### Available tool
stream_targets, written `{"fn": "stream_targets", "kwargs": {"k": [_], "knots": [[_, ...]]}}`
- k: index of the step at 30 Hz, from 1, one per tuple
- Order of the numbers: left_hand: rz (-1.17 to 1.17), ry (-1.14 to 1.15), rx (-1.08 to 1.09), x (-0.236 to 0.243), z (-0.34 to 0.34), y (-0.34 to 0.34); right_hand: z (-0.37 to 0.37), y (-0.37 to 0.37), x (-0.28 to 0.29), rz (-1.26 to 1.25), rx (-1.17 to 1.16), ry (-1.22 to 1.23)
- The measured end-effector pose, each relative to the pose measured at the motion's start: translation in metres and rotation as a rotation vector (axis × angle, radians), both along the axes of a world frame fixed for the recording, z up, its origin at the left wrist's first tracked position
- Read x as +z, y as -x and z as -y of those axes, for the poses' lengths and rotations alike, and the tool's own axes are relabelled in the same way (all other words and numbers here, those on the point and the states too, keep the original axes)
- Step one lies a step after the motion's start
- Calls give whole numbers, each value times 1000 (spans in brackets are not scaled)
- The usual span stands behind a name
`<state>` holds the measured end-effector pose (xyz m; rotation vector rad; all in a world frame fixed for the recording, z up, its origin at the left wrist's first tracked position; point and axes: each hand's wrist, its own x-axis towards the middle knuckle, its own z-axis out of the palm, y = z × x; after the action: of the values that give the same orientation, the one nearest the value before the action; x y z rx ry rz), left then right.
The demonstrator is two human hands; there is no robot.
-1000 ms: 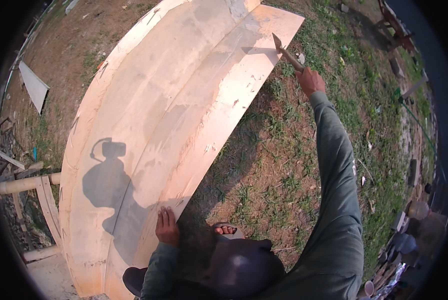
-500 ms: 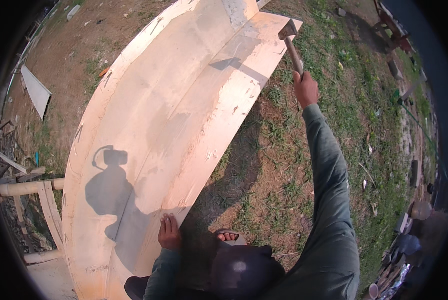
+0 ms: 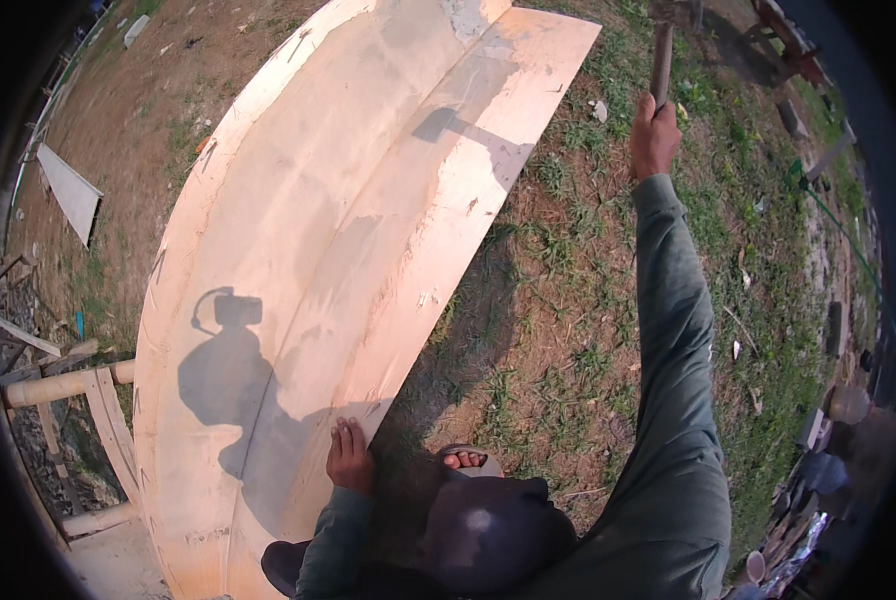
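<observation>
Both hands were busy: the left hand (image 3: 349, 457) lay flat on the near edge of the pale wooden hull (image 3: 338, 260), while the right hand (image 3: 654, 137) clenched a raised hammer (image 3: 661, 55). This looked like mid-swing; a blow would need careful aim at the hull's far edge

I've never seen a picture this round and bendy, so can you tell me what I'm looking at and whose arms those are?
The picture comes from a small camera worn on a person's head, looking down. Its wide lens bends straight edges, so everything looks curved. Both arms in green sleeves belong to that person. The left hand rests flat on the edge of a big pale wooden panel standing on wooden supports over grass. The right hand is raised high, its fingers wrapped around a tool handle; the tool's head is out of the picture. The dark shape on the wood is the person's shadow. A sandalled foot shows below.
</observation>
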<state>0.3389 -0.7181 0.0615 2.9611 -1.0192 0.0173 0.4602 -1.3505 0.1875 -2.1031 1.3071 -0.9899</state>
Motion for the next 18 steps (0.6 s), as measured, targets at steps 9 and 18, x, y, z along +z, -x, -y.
{"fn": "stream_targets", "kwargs": {"k": [9,18], "knots": [[18,-4,-42,8,-2,-6,29,-1,-73,-312,138,20],[40,51,-52,13,-5,-15,41,11,-86,-443,255,147]]}}
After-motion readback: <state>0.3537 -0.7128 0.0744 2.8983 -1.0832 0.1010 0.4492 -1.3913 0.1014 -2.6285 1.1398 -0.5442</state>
